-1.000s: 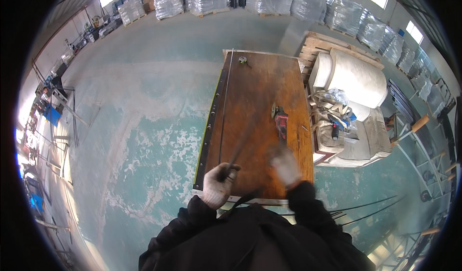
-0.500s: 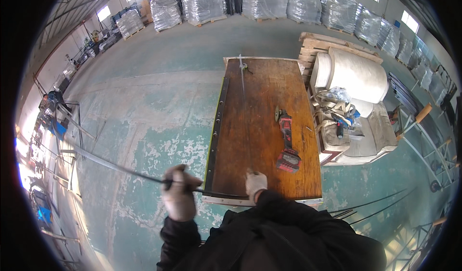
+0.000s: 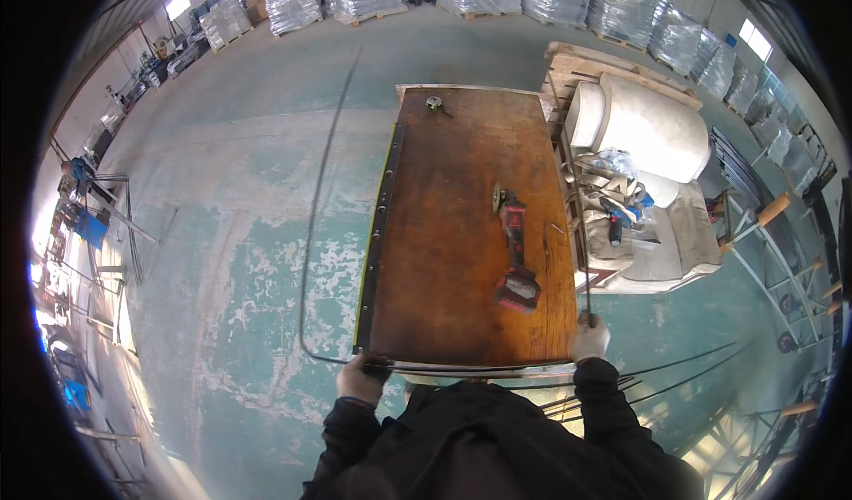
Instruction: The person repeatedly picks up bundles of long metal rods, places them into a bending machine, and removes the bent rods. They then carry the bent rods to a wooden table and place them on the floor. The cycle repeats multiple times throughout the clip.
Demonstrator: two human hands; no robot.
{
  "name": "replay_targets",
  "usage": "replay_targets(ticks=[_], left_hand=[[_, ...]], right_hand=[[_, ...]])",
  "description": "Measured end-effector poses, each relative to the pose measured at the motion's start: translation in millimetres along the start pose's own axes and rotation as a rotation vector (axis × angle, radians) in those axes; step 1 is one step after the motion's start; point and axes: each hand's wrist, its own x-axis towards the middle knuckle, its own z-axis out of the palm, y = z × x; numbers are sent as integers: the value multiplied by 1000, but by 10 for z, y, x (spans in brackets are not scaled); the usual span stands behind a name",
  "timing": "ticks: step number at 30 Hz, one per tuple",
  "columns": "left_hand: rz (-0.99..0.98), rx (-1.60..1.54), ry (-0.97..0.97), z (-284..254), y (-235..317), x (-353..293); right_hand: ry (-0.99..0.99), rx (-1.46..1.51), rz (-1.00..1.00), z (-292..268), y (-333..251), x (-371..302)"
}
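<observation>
While the forearms (image 3: 596, 379) reach forward, both hands (image 3: 358, 381) (image 3: 590, 337) — well apart — grip bent rod (image 3: 306, 274).

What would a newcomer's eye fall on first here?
Perhaps the red and black grinder on the right half of the brown table. Then the thin dark rod, bent left of the table: the left grip holds it by the table's near left corner, and the right grip holds what looks like its other side by the near right corner. A pale, cluttered sofa stands right of the table.
</observation>
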Motion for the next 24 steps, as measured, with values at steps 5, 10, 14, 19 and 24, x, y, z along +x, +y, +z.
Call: replay_targets(ticks=[5, 10, 14, 19, 24], left_hand=[[-126, 138, -318, 545, -400, 290], [-154, 359, -397, 804, -486, 388], [-149, 563, 142, 1002, -357, 363], [331, 1083, 5, 1116, -66, 358], [318, 1147, -272, 1230, 30, 338]], right_hand=[[65, -122, 2, -375, 481, 420], [75, -186, 53, -346, 820, 646], [63, -162, 157, -323, 1140, 819], [9, -309, 209, -379, 1455, 1032], [-35, -296, 149, -283, 1674, 1184]])
